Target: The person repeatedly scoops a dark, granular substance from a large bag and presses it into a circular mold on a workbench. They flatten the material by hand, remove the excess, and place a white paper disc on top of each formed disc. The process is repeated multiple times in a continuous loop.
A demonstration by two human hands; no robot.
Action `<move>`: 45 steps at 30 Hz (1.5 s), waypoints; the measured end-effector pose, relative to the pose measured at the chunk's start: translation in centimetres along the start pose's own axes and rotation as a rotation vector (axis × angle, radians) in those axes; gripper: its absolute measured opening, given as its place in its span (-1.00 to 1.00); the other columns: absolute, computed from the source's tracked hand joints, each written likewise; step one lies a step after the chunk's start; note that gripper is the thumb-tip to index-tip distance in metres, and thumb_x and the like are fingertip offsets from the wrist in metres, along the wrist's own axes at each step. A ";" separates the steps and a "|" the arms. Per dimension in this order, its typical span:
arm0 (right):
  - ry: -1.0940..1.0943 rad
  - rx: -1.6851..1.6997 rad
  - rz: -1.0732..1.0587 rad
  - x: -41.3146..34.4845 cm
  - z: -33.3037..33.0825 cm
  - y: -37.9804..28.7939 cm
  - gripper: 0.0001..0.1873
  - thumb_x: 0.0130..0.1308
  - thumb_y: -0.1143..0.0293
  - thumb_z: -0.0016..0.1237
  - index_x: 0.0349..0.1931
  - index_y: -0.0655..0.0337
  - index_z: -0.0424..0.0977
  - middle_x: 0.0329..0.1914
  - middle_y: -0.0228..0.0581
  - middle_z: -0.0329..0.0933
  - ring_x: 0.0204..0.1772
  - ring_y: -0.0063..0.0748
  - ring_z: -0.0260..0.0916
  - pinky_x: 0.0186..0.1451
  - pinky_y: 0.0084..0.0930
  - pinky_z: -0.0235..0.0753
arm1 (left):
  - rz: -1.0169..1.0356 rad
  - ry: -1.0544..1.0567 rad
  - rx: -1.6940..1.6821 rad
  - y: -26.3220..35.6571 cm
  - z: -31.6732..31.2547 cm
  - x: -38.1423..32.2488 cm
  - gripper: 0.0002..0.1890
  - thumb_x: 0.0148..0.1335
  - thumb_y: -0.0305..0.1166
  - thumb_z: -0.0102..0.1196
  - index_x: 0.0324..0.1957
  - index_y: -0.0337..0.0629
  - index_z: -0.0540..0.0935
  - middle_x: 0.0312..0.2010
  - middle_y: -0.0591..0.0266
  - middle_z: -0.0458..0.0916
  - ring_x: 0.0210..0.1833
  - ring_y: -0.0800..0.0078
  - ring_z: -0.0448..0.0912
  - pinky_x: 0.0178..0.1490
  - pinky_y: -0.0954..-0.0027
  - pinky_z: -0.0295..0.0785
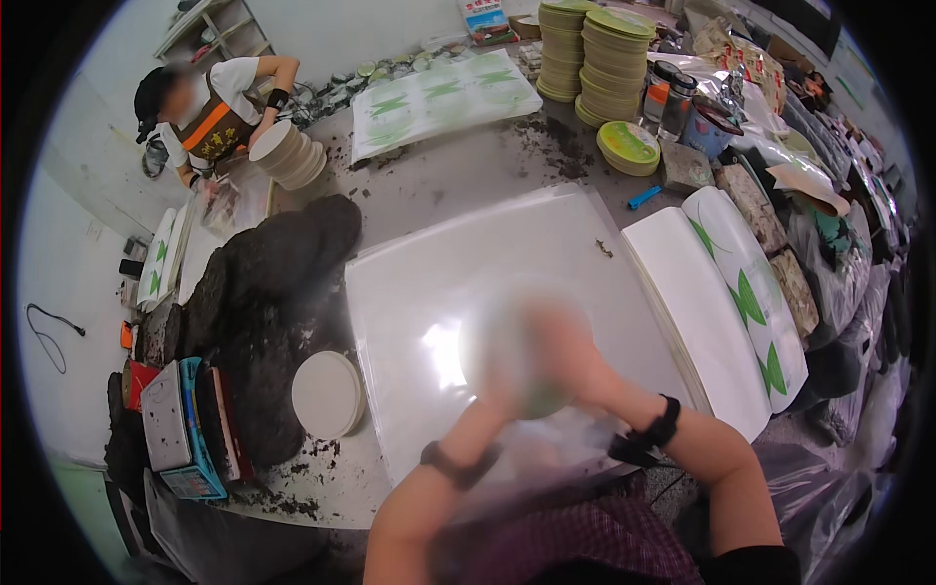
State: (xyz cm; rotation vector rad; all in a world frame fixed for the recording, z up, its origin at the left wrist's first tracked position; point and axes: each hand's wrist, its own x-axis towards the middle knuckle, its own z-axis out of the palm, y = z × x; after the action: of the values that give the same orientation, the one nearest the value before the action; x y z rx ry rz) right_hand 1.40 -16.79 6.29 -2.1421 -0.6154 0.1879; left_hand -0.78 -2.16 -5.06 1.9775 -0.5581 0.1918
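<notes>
In front of me, both hands are at a round whitish-green disc (542,404), which is heavily blurred. My left hand (497,384) is on its near left side, the fingers too blurred to make out. My right hand (567,344) lies over its right side, fingers towards the far edge. Both wrists wear black bands. Beneath them spreads a glossy stack of translucent plastic sheets (453,270) with a small dark scrap (604,248) on it. To the left lies a short stack of round white paper discs (327,395).
Dark pressed cakes (285,248) pile up at left, near a blue digital scale (183,431). Green-printed sheets (746,300) lie at right, with a blue cutter (644,197) beyond. Tall stacks of round discs (614,69) stand at the back. Another person (219,117) works at far left.
</notes>
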 end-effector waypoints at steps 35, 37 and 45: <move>-0.410 -0.175 -0.946 6.0 4.5 -2.4 -0.16 0.11 -0.11 0.17 0.30 0.22 0.28 0.31 0.12 0.30 0.39 0.11 0.19 0.50 0.19 -0.09 | -1.104 -0.150 -0.895 0.9 -16.1 -23.2 -0.74 0.33 -0.38 0.03 0.04 -0.11 0.44 -0.15 0.14 0.49 -0.12 0.26 0.49 -0.02 0.23 0.49; -0.832 -0.363 -1.239 -1.4 5.2 1.1 -0.20 0.08 -0.19 0.18 0.33 -0.12 0.33 0.38 -0.01 0.30 0.46 0.17 0.10 0.42 0.49 -0.09 | -0.966 -0.102 -0.890 -2.0 -14.3 -26.4 -0.80 0.33 -0.38 0.02 -0.03 -0.14 0.48 -0.20 0.13 0.51 -0.17 0.24 0.50 -0.04 0.22 0.49; -0.587 -0.642 -0.388 -8.4 -2.2 4.1 -0.72 0.27 0.10 0.03 -0.48 0.08 0.50 -0.35 -0.25 0.48 -0.30 -0.18 0.28 -0.11 -0.19 0.27 | -0.398 -0.684 -0.005 4.8 -17.1 -14.0 -0.81 0.21 -0.35 0.21 -0.17 -0.21 0.70 -0.19 0.06 0.65 -0.08 0.10 0.60 0.17 0.16 0.42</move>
State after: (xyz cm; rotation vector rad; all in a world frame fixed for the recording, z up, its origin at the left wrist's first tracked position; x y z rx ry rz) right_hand -3.68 -24.54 3.62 -2.5118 -1.5912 0.4595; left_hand -13.48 15.36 1.47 2.0838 -0.5684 -0.7554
